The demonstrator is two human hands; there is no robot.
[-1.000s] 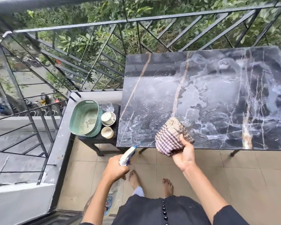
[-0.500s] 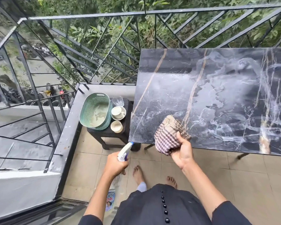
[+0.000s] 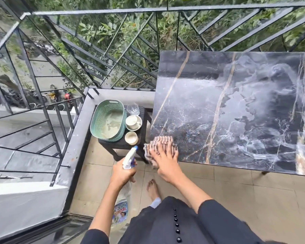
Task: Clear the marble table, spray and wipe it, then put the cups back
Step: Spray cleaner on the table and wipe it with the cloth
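while the wet-streaked marble surface fills the right of the frame, a green basket sits on a dark stool at centre left. the right hand presses a checked cloth flat-fingered onto the surface's lower left corner. the left hand grips a spray bottle. an upper cup and a lower cup stand just beside the basket.

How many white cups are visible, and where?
2, both on the dark side table beside the green basket: one cup on a saucer, the other cup nearer the person. A clear glass stands behind them. None seems hidden.
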